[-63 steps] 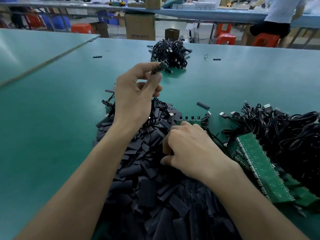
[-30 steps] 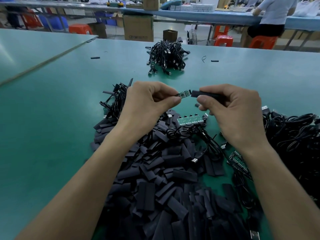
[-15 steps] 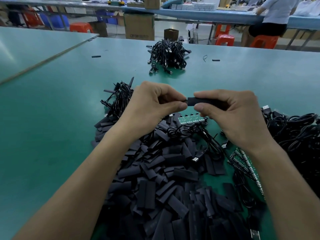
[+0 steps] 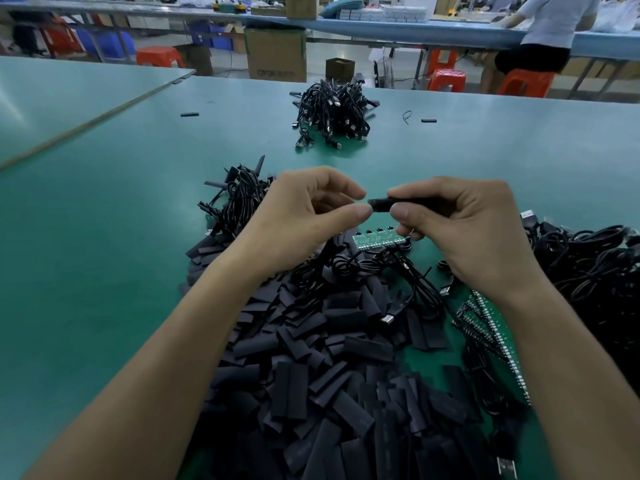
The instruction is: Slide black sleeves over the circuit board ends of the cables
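Note:
My right hand (image 4: 464,230) pinches a black sleeve (image 4: 382,203) between thumb and forefinger, held level above the table. My left hand (image 4: 304,216) pinches the cable end right at the sleeve's left mouth; the small circuit board is hidden inside the sleeve or behind my fingertips. A big pile of loose black sleeves (image 4: 322,358) lies below my hands. A green board strip (image 4: 379,240) with cables attached lies just under the hands.
A heap of black cables (image 4: 330,112) sits at the far middle of the green table (image 4: 104,237). More cables (image 4: 595,271) and green board strips (image 4: 491,334) lie at the right. Another small cable bundle (image 4: 239,195) lies left of my hand. A seated person (image 4: 547,32) works beyond.
My right hand picked a sleeve from the pile and brought it to the board held by my left hand. The sleeve slid left over the green board, which no longer shows.

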`<state>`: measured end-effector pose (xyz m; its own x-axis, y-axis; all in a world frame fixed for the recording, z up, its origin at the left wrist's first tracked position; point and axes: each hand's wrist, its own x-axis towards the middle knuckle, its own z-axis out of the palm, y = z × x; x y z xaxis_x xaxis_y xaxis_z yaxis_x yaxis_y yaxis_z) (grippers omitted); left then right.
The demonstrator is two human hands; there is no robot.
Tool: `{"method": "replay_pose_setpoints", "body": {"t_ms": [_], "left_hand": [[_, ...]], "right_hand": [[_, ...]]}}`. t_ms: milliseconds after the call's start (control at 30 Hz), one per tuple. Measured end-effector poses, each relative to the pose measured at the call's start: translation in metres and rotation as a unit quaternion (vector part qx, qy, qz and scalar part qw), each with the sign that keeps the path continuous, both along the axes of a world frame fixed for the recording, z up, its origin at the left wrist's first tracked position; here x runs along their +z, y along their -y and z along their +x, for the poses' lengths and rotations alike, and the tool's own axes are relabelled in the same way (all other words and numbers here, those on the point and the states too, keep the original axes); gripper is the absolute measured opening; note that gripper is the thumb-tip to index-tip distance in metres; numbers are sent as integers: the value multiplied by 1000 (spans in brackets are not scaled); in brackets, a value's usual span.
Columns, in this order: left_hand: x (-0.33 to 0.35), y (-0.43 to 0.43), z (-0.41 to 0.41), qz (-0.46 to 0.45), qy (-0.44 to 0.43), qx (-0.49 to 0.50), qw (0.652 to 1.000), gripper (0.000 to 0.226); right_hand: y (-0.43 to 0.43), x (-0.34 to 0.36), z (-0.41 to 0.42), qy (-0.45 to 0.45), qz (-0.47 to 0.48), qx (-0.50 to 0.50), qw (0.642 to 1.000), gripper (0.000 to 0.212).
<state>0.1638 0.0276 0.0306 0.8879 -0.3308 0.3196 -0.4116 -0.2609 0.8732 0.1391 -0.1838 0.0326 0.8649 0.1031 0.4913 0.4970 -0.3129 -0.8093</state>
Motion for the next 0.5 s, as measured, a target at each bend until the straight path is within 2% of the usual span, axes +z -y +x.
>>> {"method": "replay_pose_setpoints", "body": {"t_ms": [233, 333, 500], "left_hand": [[0, 3, 1, 63, 12, 20, 998, 15], [1, 5, -2, 77, 19, 11, 997, 18], [2, 6, -4, 74, 12, 5, 997, 15]], "right_hand": [[-2, 1, -2, 0, -19, -15, 1000, 27], [-5, 0, -4, 3, -50, -21, 999, 32], [-6, 0, -4, 5, -48, -33, 998, 32]]}}
